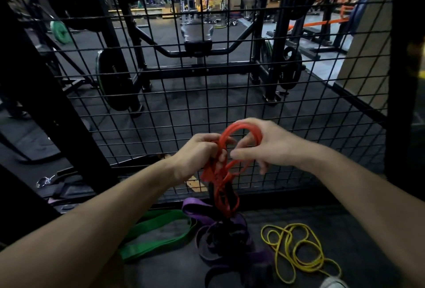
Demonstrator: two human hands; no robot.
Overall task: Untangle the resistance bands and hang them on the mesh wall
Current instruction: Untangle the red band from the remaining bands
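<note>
A tangled red resistance band (224,172) hangs in front of the black mesh wall (161,94). My left hand (197,156) grips the bunched band low on its left side. My right hand (264,142) pinches the top loop of the same band between thumb and fingers, its lower fingers spread loosely. The red tangle trails down onto a purple band (230,225) lying knotted on the dark floor. A green band (158,232) lies flat to the left of it. A thin yellow band (296,248) is coiled on the right.
A dark slanted post (46,108) stands at the left and a black upright frame (402,80) at the right. Straps with a metal ring (44,182) lie on the floor at left. Gym machines and weight plates stand behind the mesh.
</note>
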